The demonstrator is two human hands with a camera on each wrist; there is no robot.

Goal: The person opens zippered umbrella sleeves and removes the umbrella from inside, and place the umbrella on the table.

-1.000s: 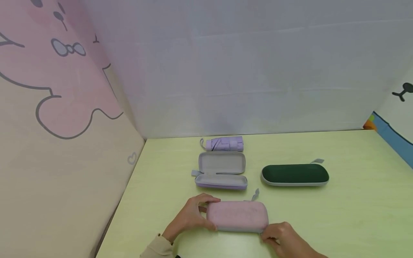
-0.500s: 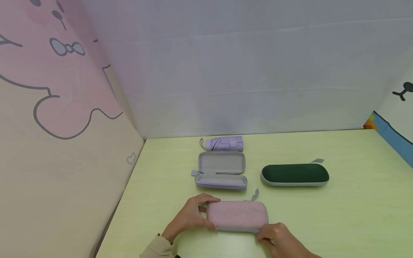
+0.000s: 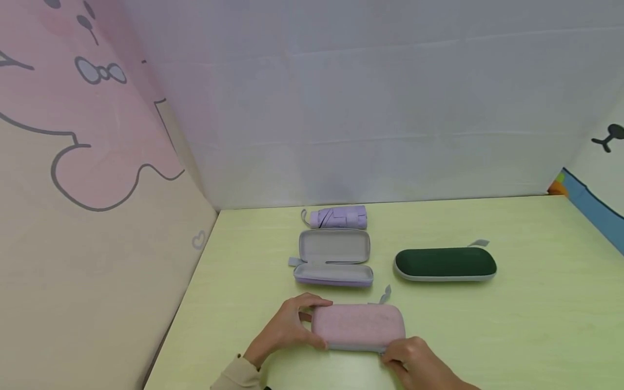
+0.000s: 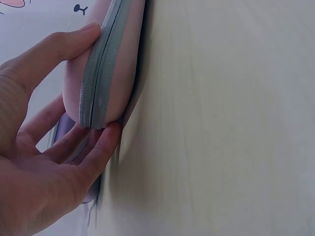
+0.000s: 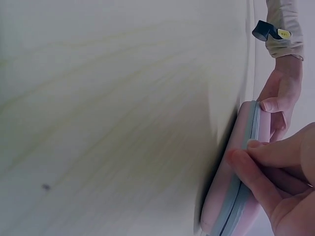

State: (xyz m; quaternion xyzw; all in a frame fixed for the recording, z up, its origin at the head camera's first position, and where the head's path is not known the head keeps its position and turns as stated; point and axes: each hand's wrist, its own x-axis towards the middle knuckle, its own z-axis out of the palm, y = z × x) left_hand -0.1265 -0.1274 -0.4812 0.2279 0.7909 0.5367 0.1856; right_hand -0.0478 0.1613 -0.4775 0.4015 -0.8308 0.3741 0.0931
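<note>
Left fingers [image 4: 102, 150] clamped round pink case [image 3: 358, 325], right [image 5: 253, 177] apparently on zip [image 4: 102, 66], clearest from wrists

On the left arm, a beige sleeve [image 3: 237, 375] is being worn; fabric is being creased in loose folds towards its cuff [image 3: 251, 363]. The cuff is being marked by one small dark spot [image 3: 239, 355], button-like, too small to confirm. At the sleeve, a black wrist unit [image 5: 263, 30] is being worn, rounded at one end; a yellow label [image 5: 284, 34] is being borne on it, dark print being blurred past reading. Left hand [image 3: 291, 325] and right hand [image 3: 414, 355] are being shown bare; right forearm [image 3: 446, 375] likewise, being cut off by the head view's edge.
</note>
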